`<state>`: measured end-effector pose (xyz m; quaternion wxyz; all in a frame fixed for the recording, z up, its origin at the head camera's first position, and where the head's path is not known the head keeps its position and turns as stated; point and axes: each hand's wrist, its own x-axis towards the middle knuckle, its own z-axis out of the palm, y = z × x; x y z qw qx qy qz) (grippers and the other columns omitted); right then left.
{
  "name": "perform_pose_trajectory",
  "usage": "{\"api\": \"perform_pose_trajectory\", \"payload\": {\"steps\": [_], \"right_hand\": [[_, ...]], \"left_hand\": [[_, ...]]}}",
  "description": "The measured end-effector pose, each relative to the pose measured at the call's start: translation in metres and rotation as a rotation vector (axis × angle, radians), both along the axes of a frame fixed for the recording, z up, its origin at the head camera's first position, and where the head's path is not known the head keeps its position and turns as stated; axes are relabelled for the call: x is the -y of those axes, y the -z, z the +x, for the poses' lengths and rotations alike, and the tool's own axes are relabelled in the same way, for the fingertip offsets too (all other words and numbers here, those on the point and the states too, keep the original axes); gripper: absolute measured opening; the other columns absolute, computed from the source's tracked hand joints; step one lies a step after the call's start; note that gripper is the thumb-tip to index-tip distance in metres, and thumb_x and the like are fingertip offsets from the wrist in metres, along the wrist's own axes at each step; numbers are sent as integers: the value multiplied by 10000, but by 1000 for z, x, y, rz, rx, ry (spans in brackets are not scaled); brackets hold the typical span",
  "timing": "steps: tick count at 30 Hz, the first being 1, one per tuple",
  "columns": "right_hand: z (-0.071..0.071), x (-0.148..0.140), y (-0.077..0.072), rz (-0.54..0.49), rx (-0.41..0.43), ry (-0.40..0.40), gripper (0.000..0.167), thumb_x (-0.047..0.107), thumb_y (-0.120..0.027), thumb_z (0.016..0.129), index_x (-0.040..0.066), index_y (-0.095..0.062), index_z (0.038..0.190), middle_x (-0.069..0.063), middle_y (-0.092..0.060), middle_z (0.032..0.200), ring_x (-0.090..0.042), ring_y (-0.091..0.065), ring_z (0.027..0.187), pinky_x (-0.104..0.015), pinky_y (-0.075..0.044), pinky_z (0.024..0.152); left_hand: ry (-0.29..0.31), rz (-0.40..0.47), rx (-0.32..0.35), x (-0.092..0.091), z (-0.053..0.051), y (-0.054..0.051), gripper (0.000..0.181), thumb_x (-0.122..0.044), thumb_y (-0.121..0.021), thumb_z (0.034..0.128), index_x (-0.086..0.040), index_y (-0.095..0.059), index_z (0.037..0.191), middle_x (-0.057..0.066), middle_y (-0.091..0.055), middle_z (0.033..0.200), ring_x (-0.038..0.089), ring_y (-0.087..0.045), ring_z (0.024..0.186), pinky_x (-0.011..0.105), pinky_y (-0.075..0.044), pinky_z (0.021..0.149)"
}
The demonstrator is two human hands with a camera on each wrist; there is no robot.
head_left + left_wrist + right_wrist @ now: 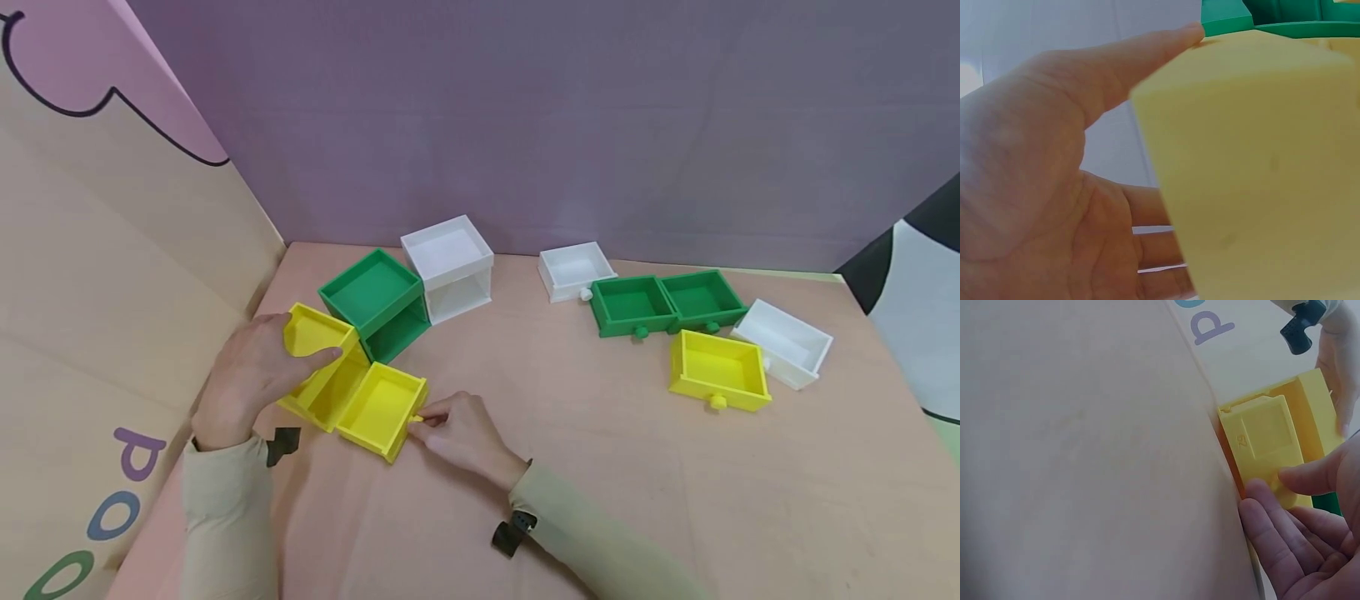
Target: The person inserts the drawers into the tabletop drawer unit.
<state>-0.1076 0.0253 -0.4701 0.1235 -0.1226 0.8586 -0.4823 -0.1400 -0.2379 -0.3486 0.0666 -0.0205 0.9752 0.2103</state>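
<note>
At the left of the head view, my left hand (251, 367) grips a yellow drawer case (313, 331), thumb on its top and fingers behind its far side. The left wrist view shows the case's plain wall (1254, 162) close up between thumb and fingers. My right hand (468, 437) pinches the small knob of a yellow drawer (381, 406). That drawer's back end meets the lower opening of the case; whether it sits inside cannot be told. In the right wrist view the drawer's front (1260, 434) faces the camera, with thumb and fingers at its knob.
A green case (372, 292) stands against the yellow one, and a white case (450, 250) beside that. To the right lie a white drawer (576, 268), two green drawers (633, 304) side by side, another yellow drawer (720, 371) and another white drawer (783, 337). Walls border the table behind and left.
</note>
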Motion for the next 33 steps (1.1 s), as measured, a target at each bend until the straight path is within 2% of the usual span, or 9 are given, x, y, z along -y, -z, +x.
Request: {"api": "perform_pose_trajectory", "payload": {"steps": [5, 10, 17, 27, 33], "right_hand": [[-2, 6, 1, 3, 5, 13, 197, 228, -782, 947, 103, -859, 1079, 13, -820, 877, -82, -645, 802, -233, -541, 723], [-6, 11, 1, -14, 15, 26, 207, 239, -770, 947, 111, -859, 1083, 20, -818, 875, -89, -637, 817, -237, -536, 736], [-8, 15, 3, -30, 26, 40, 206, 242, -777, 939, 104, -862, 1066, 29, -808, 870, -89, -643, 820, -243, -544, 734], [-5, 21, 0, -40, 21, 23, 211, 236, -763, 949, 101, -859, 1079, 1, -823, 903, -102, -664, 835, -243, -555, 730], [-8, 24, 1, -37, 30, 16, 219, 234, -771, 949, 94, -853, 1096, -11, -826, 919, -101, -662, 832, -229, -556, 731]], "left_hand": [[6, -8, -10, -1, 0, 0, 827, -552, -746, 931, 75, -547, 1432, 272, -655, 1258, 390, -618, 1017, 526, -614, 871], [9, -14, 6, -1, -2, -1, 866, -557, -738, 935, 85, -516, 1472, 295, -634, 1322, 406, -611, 1042, 555, -597, 906], [13, -6, -6, 0, -1, 0, 836, -546, -748, 935, 84, -538, 1443, 287, -655, 1279, 394, -622, 1011, 533, -605, 870], [-8, -17, 24, 2, 0, -1, 958, -559, -726, 942, 112, -418, 1552, 355, -547, 1455, 464, -588, 1124, 621, -564, 976], [-18, -10, 46, 1, 0, -3, 983, -581, -719, 940, 99, -396, 1572, 354, -521, 1489, 473, -580, 1154, 638, -552, 1002]]}}
